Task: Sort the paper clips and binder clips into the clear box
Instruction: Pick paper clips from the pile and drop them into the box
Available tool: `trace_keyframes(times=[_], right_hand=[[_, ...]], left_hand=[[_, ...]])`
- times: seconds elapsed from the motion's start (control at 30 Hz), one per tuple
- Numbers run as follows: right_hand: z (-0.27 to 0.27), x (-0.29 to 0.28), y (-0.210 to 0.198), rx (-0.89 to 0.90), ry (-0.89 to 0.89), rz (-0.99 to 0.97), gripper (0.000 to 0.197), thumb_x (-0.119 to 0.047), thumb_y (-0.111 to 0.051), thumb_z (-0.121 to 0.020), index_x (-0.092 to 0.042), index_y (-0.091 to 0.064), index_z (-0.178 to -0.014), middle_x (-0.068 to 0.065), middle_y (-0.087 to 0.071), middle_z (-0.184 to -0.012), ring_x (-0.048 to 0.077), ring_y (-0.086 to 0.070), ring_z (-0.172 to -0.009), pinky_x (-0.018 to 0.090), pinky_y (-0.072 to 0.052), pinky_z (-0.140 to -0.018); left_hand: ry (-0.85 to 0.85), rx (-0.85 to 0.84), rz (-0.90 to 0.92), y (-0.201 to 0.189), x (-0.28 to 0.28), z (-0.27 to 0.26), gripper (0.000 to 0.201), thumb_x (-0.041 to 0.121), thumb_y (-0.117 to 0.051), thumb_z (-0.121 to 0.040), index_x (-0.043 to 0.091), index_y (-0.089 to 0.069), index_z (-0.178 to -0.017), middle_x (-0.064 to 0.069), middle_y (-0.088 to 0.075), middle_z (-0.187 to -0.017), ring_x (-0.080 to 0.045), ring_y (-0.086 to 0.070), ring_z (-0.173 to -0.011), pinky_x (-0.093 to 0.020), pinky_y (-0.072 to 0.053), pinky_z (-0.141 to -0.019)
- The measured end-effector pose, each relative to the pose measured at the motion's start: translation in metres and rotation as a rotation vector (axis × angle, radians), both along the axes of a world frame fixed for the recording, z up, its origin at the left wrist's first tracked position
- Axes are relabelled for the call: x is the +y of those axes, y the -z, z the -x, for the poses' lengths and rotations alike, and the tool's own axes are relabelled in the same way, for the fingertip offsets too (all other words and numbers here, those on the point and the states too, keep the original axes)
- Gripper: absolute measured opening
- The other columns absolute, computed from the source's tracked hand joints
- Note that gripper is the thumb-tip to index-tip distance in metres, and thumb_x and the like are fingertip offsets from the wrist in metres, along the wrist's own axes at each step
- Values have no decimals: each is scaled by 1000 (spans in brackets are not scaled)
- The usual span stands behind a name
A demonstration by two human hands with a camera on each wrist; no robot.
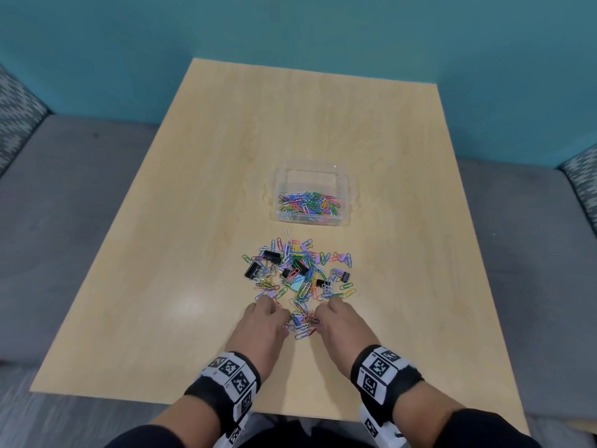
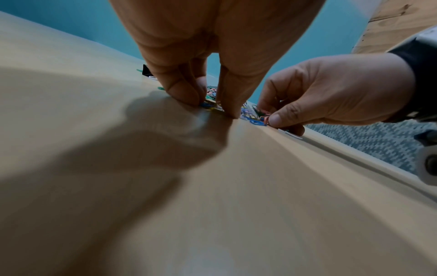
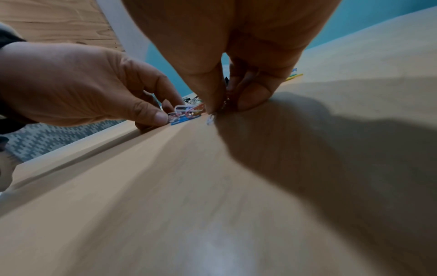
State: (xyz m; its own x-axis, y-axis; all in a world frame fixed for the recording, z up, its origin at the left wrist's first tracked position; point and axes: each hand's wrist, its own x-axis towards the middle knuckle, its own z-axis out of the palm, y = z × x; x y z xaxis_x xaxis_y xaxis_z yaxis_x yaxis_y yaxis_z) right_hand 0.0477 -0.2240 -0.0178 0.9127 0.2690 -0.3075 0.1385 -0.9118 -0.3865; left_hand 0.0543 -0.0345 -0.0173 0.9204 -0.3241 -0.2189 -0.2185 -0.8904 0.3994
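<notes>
We see the left hand [image 1: 263, 321] and the right hand [image 1: 339, 324] set low on the table [image 1: 200, 195] toward its near edge, close together but not touching, each with fingers curled down into the nearest tongue of the loose pile of paper clips [image 1: 298, 279]; the wrist views suggest thumb and forefinger pinching clips on both sides, though blur keeps us from saying how many. The clear box [image 1: 311, 192] lies straight ahead of the hands, toward the far edge and a little to the right, its long axis running parallel to that edge; the pile sits between hands and box. We judge the right hand the nearer for the carry. The box is open-topped and transparent, with many coloured paper clips heaped along its near side. The pile is a flat, tangled scatter of pastel and bright wire clips, with several black binder clips [image 1: 252, 270] mixed in.
</notes>
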Motion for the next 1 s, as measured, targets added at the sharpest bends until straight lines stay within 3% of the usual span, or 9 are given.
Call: trace_keyframes(times=[0.17,0.33,0.47,0.6,0.67,0.73,0.83,0.9,1.0], right_hand=[[-4,-4,6,15,-54,48,29,0,-64,-73,-20,-47,-85,0,-41,-84,21,-40,-67,31,-38,-54],[-8,-11,2,-3,-79,74,23,-2,-59,-79,-21,-49,-87,-2,-35,-81,21,-38,-65,32,-38,-53],[-11,-19,-5,-16,-109,82,29,1,-57,-76,-19,-56,-98,3,-48,-85,22,-39,-67,32,-35,-53],[-17,-26,-18,-14,-112,84,36,3,-73,-55,-19,-53,-75,0,-48,-67,19,-40,-49,25,-24,-45],[-19,-31,-18,-40,-39,65,28,1,-71,-65,-18,-51,-72,-1,-47,-68,17,-35,-51,26,-27,-45],[-23,-37,-17,-15,66,35,9,-8,-54,-87,-16,-54,-82,-1,-50,-79,21,-46,-62,32,-40,-54],[-29,-47,-22,71,200,-108,13,-17,-47,-94,-19,-59,-90,-4,-55,-86,17,-54,-74,31,-42,-67],[-33,-53,-24,118,293,-211,13,-15,-52,-90,-22,-61,-85,-9,-57,-79,9,-52,-67,26,-39,-63],[-39,-59,-31,332,534,-478,18,-9,-56,-86,-20,-63,-74,-7,-54,-63,10,-45,-49,22,-39,-50]], left_hand=[[32,-2,-14,-2,1,-4,25,13,-82,-61,17,-62,-75,-4,-56,-83,-27,-57,-63,-32,-46,-48],[30,29,-33,1,3,-7,26,10,-76,-66,21,-62,-84,-1,-55,-86,-25,-57,-65,-30,-46,-48],[151,22,-157,0,4,-11,42,1,-76,-51,23,-49,-75,2,-47,-77,-18,-48,-54,-24,-27,-41],[218,-2,-233,-9,3,-16,49,0,-77,-37,22,-52,-73,2,-48,-69,-17,-47,-47,-23,-21,-38],[240,5,-273,-13,2,-17,47,2,-78,-35,20,-55,-72,0,-49,-66,-19,-47,-44,-24,-23,-35],[252,12,-285,-16,3,-19,46,4,-79,-33,20,-56,-70,0,-50,-63,-19,-47,-41,-23,-25,-33],[236,45,-287,-22,6,-23,49,5,-81,-28,19,-55,-67,0,-49,-60,-18,-46,-39,-22,-22,-33],[223,46,-272,-30,6,-26,39,11,-83,-41,17,-58,-71,-2,-52,-63,-21,-50,-42,-24,-28,-35],[-24,140,-133,-35,9,-31,14,13,-55,-78,19,-58,-91,1,-54,-84,-27,-58,-74,-29,-39,-57]])
